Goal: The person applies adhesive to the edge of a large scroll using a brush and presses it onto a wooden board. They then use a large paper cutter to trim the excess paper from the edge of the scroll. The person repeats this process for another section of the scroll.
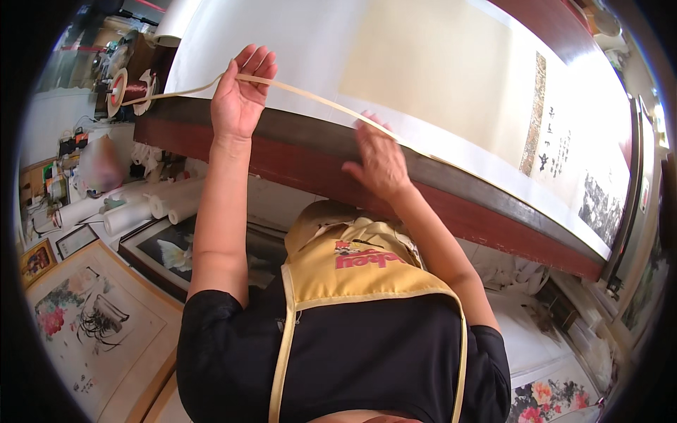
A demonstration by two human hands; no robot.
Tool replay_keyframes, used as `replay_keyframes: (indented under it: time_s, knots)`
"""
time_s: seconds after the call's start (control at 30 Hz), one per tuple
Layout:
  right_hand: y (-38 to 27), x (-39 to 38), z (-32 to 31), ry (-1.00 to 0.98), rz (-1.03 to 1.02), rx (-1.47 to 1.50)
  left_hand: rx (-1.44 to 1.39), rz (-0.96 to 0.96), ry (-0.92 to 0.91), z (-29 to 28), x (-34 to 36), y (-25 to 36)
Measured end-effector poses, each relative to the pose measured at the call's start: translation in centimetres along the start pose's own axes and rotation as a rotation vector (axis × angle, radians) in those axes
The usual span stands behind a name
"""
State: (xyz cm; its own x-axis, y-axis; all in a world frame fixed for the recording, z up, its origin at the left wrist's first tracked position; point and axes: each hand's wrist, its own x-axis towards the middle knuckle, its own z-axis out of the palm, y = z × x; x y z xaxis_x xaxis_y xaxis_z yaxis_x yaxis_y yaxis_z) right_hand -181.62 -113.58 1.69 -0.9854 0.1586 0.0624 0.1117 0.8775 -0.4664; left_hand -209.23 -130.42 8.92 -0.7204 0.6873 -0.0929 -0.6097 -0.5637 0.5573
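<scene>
A narrow cream ribbon (pixel 310 94) runs from a spool (pixel 134 90) at the far left toward the near edge of a long white scroll (pixel 296 42) on the table. My left hand (pixel 241 99) is raised palm up, with the ribbon passing between its thumb and loosely curled fingers. To the right, my right hand (pixel 384 158) lies palm down at the table's near edge. Its slightly blurred fingers are stretched out over the ribbon, which continues along the scroll's border. The scroll bears a beige panel (pixel 430 56), a patterned strip (pixel 534 113), brush writing and an ink landscape (pixel 599 204).
The table's dark red side (pixel 310 169) faces me. Below left are rolled papers (pixel 127 215), a framed dark picture (pixel 166 247) and a flower painting (pixel 99 324). Another flower painting (pixel 553 402) lies at the lower right. A white roll (pixel 176 25) stands at the back left.
</scene>
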Motion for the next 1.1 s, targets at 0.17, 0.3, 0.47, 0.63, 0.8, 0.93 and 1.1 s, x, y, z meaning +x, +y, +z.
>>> replay_keyframes:
  time_s: [0.17,0.3,0.47,0.63,0.8,0.93,1.1]
  knots:
    - [-5.6,1.7,-1.0,-0.380,-0.058,-0.167,0.065,-0.010,0.094,-0.2,-0.1,0.4]
    - [-7.5,-0.1,-0.2,-0.938,-0.036,0.656,0.073,-0.012,0.109,-2.0,0.8,0.8]
    - [-1.1,-4.5,-4.1,-0.561,0.212,1.013,0.321,-0.056,0.377,-9.1,0.2,2.2]
    - [1.2,-13.8,-6.5,-0.225,0.596,1.194,0.827,0.212,0.910,-13.0,-3.5,-0.5]
    - [2.2,-22.7,-8.8,0.105,0.742,1.418,1.461,0.491,0.708,-2.7,-8.7,-13.3]
    - [5.0,-30.8,-10.8,0.301,0.682,1.430,1.618,0.402,-0.145,6.7,-12.6,-26.8]
    - [10.4,-46.0,-15.0,0.698,0.829,1.124,1.480,0.318,-0.761,20.2,-19.5,-44.0]
